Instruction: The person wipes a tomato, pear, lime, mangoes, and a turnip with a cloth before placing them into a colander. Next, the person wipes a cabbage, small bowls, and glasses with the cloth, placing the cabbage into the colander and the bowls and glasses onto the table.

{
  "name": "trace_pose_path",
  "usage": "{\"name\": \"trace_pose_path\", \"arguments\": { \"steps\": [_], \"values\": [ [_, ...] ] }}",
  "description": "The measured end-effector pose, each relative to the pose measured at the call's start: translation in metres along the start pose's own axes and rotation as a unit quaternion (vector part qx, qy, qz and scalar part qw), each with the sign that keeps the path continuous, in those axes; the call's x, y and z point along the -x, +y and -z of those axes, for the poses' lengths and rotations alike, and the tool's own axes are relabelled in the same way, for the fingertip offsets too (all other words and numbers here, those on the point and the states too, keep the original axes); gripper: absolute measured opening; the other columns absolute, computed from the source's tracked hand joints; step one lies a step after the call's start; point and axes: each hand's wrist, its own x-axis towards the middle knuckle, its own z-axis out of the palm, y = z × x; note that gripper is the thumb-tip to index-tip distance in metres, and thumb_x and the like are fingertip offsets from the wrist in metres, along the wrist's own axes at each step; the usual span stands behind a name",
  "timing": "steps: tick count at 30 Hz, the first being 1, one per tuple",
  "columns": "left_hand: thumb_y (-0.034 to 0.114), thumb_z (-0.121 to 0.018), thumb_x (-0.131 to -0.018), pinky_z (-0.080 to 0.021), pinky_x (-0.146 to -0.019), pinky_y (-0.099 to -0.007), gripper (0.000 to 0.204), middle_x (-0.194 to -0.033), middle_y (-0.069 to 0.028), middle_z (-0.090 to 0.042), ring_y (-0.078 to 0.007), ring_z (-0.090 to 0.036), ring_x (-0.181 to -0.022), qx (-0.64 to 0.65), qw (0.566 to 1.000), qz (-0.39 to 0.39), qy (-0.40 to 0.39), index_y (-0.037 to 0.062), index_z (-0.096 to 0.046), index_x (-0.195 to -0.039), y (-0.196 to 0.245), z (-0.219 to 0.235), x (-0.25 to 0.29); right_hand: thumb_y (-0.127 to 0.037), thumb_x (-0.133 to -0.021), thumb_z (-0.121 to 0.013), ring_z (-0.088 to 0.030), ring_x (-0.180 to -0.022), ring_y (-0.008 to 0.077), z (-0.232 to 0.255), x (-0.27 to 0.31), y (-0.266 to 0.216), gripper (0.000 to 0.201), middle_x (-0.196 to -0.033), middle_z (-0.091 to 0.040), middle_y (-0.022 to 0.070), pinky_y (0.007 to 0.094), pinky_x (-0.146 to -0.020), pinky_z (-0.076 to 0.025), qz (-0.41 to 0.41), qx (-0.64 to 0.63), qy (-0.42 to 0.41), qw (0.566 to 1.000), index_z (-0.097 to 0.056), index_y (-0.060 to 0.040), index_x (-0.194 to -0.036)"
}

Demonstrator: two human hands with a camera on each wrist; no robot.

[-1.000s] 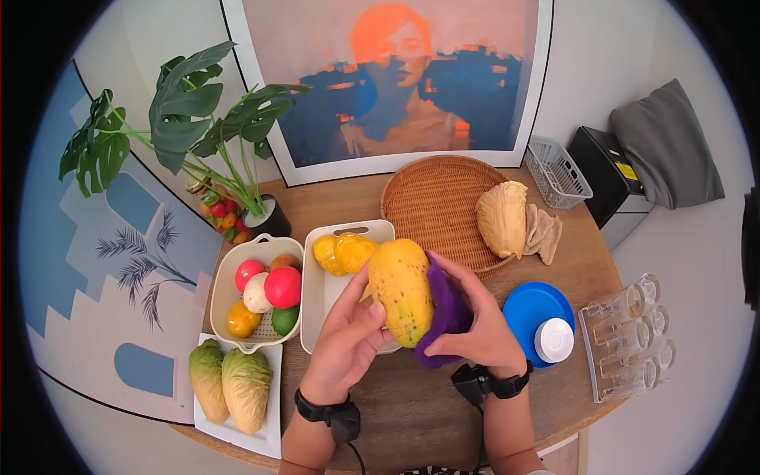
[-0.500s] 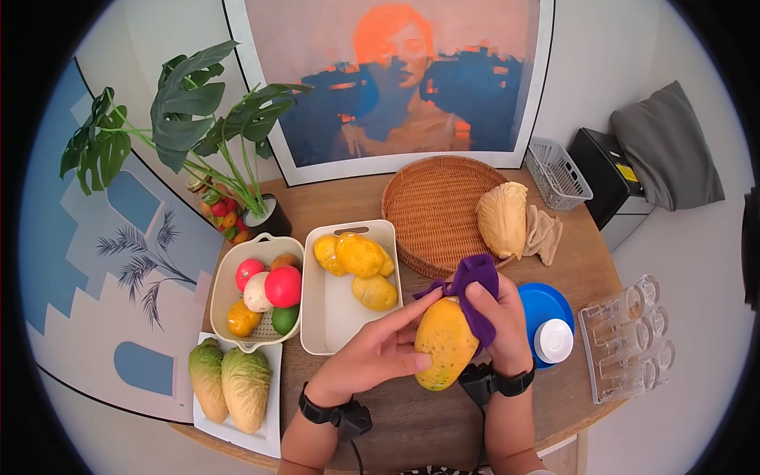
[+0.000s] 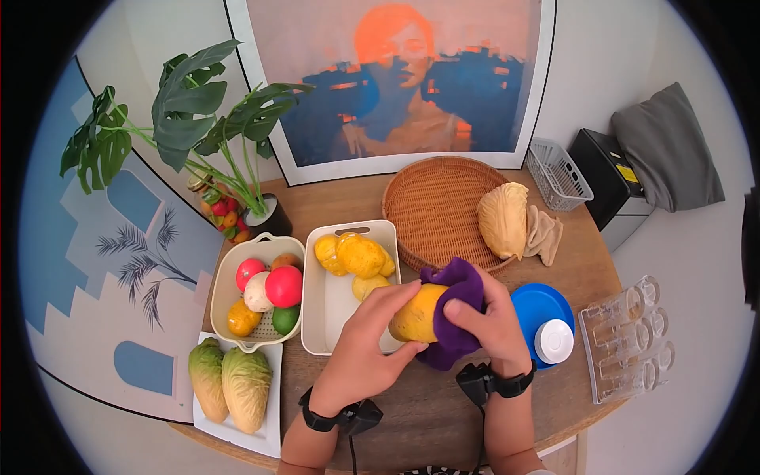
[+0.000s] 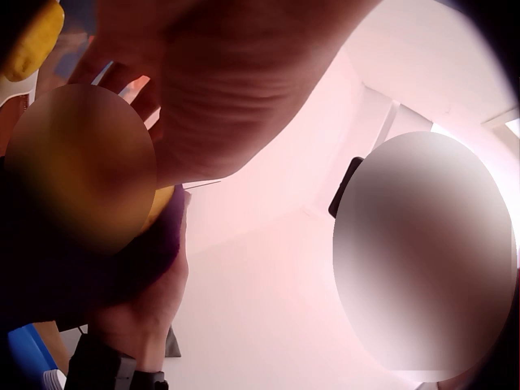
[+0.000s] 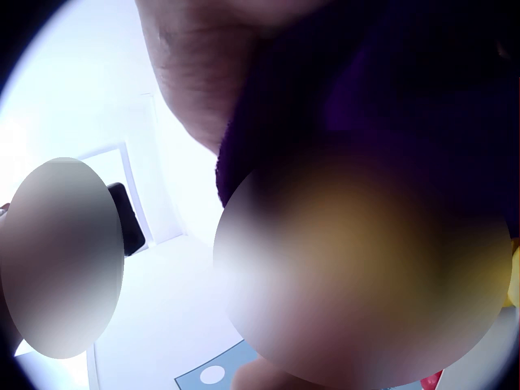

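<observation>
Head view: bright, soft, even light; bench [image 3: 412, 427] in focus, faint shadows; fisheye bowing, black corners
Left wrist view: left grip [image 4: 223, 89] dark against washed-out pinkish white; glare at right; two smeared ovals
Right wrist view: purple cloth [image 5: 357, 106] sunk nearly to black; bluish-white glare at left; two blurred ovals

Yellow fruit [image 3: 417, 315]: rounded, dark-speckled, gripped between left hand [image 3: 366, 339] and right hand [image 3: 500, 323]. Purple cloth [image 3: 457, 283]: creased, wrapped against the fruit's three o'clock side in head view.
</observation>
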Motion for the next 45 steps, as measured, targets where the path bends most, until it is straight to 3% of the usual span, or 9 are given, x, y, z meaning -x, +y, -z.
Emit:
{"name": "trace_pose_path", "arguments": {
  "steps": [5,18,25,28,30,33,36,39,45],
  "values": [
    [0.002,-0.080,-0.071,-0.042,-0.103,-0.0367,0.073,-0.128,-0.0157,-0.056,-0.0285,-0.056,-0.118,-0.025,1.000,-0.009,-0.003,0.0039,-0.050,-0.138,0.005,-0.001,0.000,-0.024,-0.094,-0.066,-0.058,-0.089,0.0064,0.008,0.000,0.001,0.031,-0.097,-0.065,0.0010,0.0228,-0.080,-0.049,-0.068,-0.070,0.011,0.995,-0.062,0.0009,-0.112],
    [-0.002,-0.079,-0.069,-0.042,-0.104,-0.0350,0.083,-0.129,-0.0159,-0.057,-0.0269,-0.056,-0.119,-0.001,1.000,-0.013,-0.021,0.0046,-0.045,-0.144,0.006,0.005,0.000,-0.022,-0.088,-0.073,-0.058,-0.098,0.0085,0.004,0.003,-0.003,0.045,-0.108,-0.064,0.0038,0.0254,-0.088,-0.048,-0.052,-0.054,-0.024,0.997,-0.057,0.0017,-0.123],
    [-0.001,-0.076,-0.075,-0.044,-0.101,-0.0377,0.082,-0.132,-0.0146,-0.052,-0.0287,-0.054,-0.120,0.031,0.998,-0.027,-0.042,0.0101,-0.040,-0.148,-0.001,0.006,0.001,-0.023,-0.095,-0.065,-0.057,-0.097,0.0076,0.008,0.003,-0.001,0.040,-0.108,-0.064,0.0031,0.0244,-0.085,-0.048,-0.089,-0.103,0.003,0.991,-0.056,0.0022,-0.125],
    [-0.003,-0.073,-0.079,-0.043,-0.104,-0.0390,0.087,-0.142,-0.0130,-0.044,-0.0258,-0.049,-0.127,0.199,0.978,0.037,-0.047,0.0122,-0.030,-0.153,-0.004,0.003,0.004,-0.023,-0.094,-0.066,-0.058,-0.097,0.0084,0.008,0.006,0.003,0.043,-0.109,-0.063,0.0028,0.0245,-0.085,-0.048,-0.063,-0.095,-0.004,0.993,-0.056,0.0021,-0.126],
    [-0.003,-0.067,-0.085,-0.042,-0.107,-0.0397,0.088,-0.148,-0.0132,-0.036,-0.0249,-0.043,-0.132,0.422,0.902,0.086,-0.026,0.0118,-0.018,-0.156,-0.005,0.003,0.002,-0.023,-0.091,-0.070,-0.058,-0.098,0.0095,0.006,0.006,0.003,0.047,-0.109,-0.063,0.0026,0.0249,-0.087,-0.047,-0.048,-0.079,-0.013,0.996,-0.055,0.0020,-0.128],
    [-0.001,-0.060,-0.090,-0.042,-0.107,-0.0403,0.082,-0.150,-0.0153,-0.034,-0.0281,-0.039,-0.137,0.528,0.840,0.122,0.009,0.0089,-0.012,-0.156,-0.006,0.004,-0.001,-0.022,-0.081,-0.079,-0.057,-0.103,0.0140,0.002,0.001,0.002,0.061,-0.116,-0.061,0.0055,0.0274,-0.092,-0.045,0.014,-0.011,-0.055,0.998,-0.053,0.0027,-0.131],
    [0.006,-0.055,-0.096,-0.044,-0.106,-0.0429,0.072,-0.147,-0.0156,-0.037,-0.0289,-0.042,-0.135,0.572,0.805,0.147,0.047,0.0077,-0.013,-0.154,-0.005,0.003,-0.002,-0.019,-0.068,-0.087,-0.055,-0.110,0.0190,0.005,-0.004,0.004,0.080,-0.122,-0.056,0.0115,0.0311,-0.095,-0.043,0.093,0.112,-0.117,0.982,-0.050,0.0019,-0.136],
    [0.010,-0.053,-0.099,-0.046,-0.104,-0.0452,0.064,-0.145,-0.0157,-0.040,-0.0293,-0.047,-0.131,0.616,0.771,0.155,0.053,0.0096,-0.017,-0.152,-0.007,0.005,-0.003,-0.020,-0.065,-0.088,-0.057,-0.107,0.0205,-0.002,-0.003,0.002,0.084,-0.117,-0.058,0.0108,0.0313,-0.094,-0.044,0.101,0.173,-0.102,0.974,-0.050,-0.0010,-0.138],
    [0.010,-0.054,-0.098,-0.048,-0.102,-0.0453,0.061,-0.141,-0.0161,-0.043,-0.0295,-0.052,-0.126,0.611,0.769,0.169,0.084,0.0117,-0.019,-0.148,-0.006,-0.007,-0.002,-0.022,-0.065,-0.088,-0.060,-0.100,0.0242,-0.012,-0.003,-0.002,0.082,-0.107,-0.060,0.0124,0.0332,-0.087,-0.048,0.135,0.251,-0.044,0.957,-0.052,-0.0026,-0.136]
  ]
}}
